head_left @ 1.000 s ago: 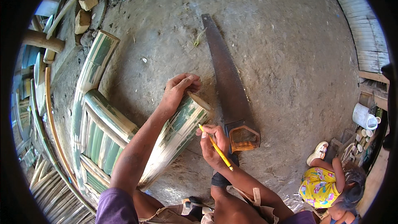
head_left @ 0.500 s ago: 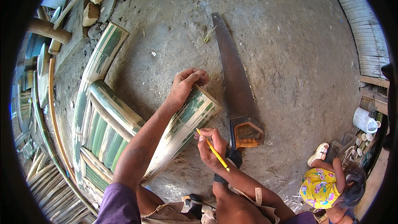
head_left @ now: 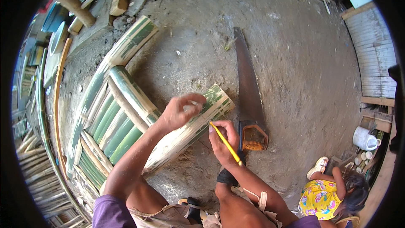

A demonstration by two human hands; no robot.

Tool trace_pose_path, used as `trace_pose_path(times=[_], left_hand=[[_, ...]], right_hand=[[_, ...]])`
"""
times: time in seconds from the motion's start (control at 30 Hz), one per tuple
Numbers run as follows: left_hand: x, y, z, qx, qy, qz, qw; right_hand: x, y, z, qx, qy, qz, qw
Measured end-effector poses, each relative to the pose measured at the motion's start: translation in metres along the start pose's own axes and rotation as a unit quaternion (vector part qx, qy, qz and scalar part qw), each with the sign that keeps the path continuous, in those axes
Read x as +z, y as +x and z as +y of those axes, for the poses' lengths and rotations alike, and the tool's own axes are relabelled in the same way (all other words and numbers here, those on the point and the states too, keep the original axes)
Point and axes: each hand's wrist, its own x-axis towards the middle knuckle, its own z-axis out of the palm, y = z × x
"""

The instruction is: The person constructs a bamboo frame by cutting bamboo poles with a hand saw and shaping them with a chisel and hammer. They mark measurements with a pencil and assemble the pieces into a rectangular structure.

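A yellow pencil (head_left: 225, 142) is gripped in my right hand (head_left: 223, 139), its tip at the side of a thick green-and-pale bamboo pole (head_left: 179, 143). Above the same pole, close to its cut end, my left hand (head_left: 181, 112) is blurred, its fingers loosely bent and apart with nothing seen in them. This pole belongs to a bamboo frame with a crosspiece (head_left: 131, 95) and green slats (head_left: 122, 141). On the ground to the right of the pole lies a handsaw (head_left: 249, 80) with a rusty blade and an orange-and-black handle.
At the lower right a person (head_left: 325, 194) in yellow patterned clothing crouches near a white container (head_left: 365, 138). Bamboo poles (head_left: 40, 173) are piled at the left. Stone blocks (head_left: 119, 5) and wooden posts stand at the upper left. A slatted wall (head_left: 373, 55) borders the right.
My left hand has come off the pole's far side and moved back along it. The pencil tip has shifted up toward the pole's end. The whole view has turned a little.
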Motion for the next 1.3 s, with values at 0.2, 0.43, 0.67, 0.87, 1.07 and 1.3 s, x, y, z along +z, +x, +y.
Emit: trace_pose_path(times=[0.2, 0.43, 0.67, 0.87, 1.07, 1.3], left_hand=[[-0.010, -0.078, 0.036, 0.134, 0.140, -0.086, 0.977], [-0.054, -0.194, 0.001, 0.131, 0.245, 0.244, 0.929], [-0.036, -0.381, -0.092, -0.049, -0.257, 0.631, 0.730], [0.068, -0.546, -0.201, -0.186, -0.354, 0.799, 0.450], [0.148, -0.624, -0.266, -0.498, -0.108, 0.789, 0.344], [0.037, -0.553, -0.201, -0.272, -0.032, 0.800, 0.534]], right_hand=[[0.040, 0.000, -0.020, -0.048, -0.065, -0.147, 0.986], [0.144, -0.014, -0.073, -0.103, -0.204, -0.343, 0.911], [0.262, -0.103, -0.111, -0.206, -0.226, -0.681, 0.666], [0.338, -0.217, -0.101, -0.337, -0.331, -0.817, 0.329], [0.390, -0.350, -0.069, -0.315, -0.254, -0.867, 0.291], [0.385, -0.261, -0.080, -0.220, -0.240, -0.814, 0.481]])
